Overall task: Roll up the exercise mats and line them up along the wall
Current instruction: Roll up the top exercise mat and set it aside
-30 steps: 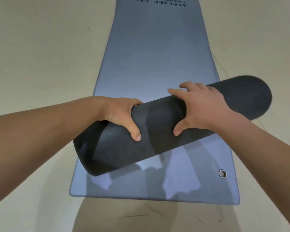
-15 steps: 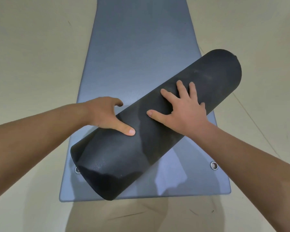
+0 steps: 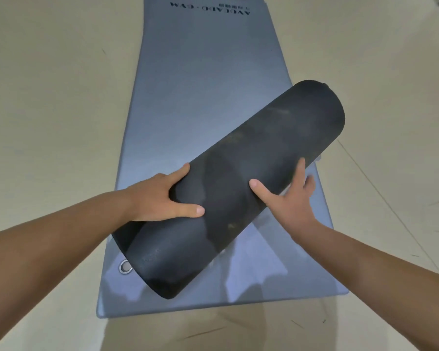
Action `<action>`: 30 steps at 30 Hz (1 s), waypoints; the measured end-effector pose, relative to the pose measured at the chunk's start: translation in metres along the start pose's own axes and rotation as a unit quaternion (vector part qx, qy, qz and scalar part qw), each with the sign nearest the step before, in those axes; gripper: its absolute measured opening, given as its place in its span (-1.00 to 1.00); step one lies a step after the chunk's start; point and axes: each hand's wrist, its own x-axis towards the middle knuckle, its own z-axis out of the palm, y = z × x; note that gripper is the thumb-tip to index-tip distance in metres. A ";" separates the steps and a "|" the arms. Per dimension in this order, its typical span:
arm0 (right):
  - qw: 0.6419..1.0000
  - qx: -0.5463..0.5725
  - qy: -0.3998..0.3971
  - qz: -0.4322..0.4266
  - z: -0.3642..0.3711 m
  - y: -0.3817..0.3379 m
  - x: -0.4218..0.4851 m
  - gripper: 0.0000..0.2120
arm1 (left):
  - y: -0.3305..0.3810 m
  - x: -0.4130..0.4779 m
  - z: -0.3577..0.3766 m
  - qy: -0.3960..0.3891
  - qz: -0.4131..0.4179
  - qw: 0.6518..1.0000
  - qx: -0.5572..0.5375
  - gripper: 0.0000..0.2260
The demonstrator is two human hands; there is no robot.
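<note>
The floor (image 3: 48, 97) is a pale beige surface with thin joint lines. A flat mat (image 3: 208, 72) is laid out on it. The mat is blue-grey and smooth, and its short near edge is square to the viewer. A metal eyelet (image 3: 125, 266) is set close to its near left corner.

A rolled mat (image 3: 238, 186) is positioned diagonally across the near part of the flat mat. It is black and matt, with a fine grain and faint dusty marks, and it is wound into a thick cylinder. Its near end is located just beside the eyelet and partly covers it. Its far end is carried past the right edge of the flat mat, over the floor. It cannot be determined whether that end is supported.

The rolled mat is gripped on its left side by the left hand (image 3: 162, 198). The thumb is laid across the top of the roll, and the forefinger is extended along its far flank. The remaining fingers are hidden behind the roll.

The lower right side is held by the right hand (image 3: 292, 201). The thumb is pressed on the upper surface, one finger is laid up the side, and the other fingers are curled beneath the roll.

Beyond the roll, the flat mat is extended away along the floor. Dark lettering (image 3: 211, 8) is printed near its far end and is seen upside down.
</note>
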 end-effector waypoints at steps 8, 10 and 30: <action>0.920 0.191 -0.294 0.174 0.033 0.014 -0.023 -0.23 | 0.001 -0.010 0.003 0.020 -0.016 0.999 -0.025 0.02; 0.930 0.175 -0.283 0.156 0.016 0.013 -0.012 -0.27 | 0.003 -0.014 0.014 0.011 -0.019 0.996 -0.084 -0.08; 0.894 0.260 -0.331 0.155 -0.013 0.068 0.011 -0.09 | 0.008 0.008 0.109 -0.097 -0.058 0.886 -0.450 -0.26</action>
